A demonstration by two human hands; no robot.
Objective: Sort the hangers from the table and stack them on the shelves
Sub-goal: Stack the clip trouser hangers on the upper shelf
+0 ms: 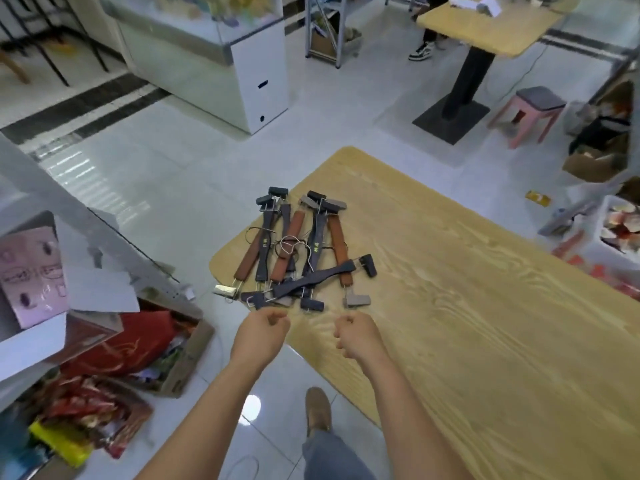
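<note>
Near the hangers [298, 251], left hand [265, 329] and right hand [356, 332] hover, fingers curled, empty

A pink stool [530, 114] stands upper right beside a second wooden table [485, 32]; a white cabinet [256, 77] sits upper centre; a cardboard box [180, 358] of red packets lies lower left.
</note>
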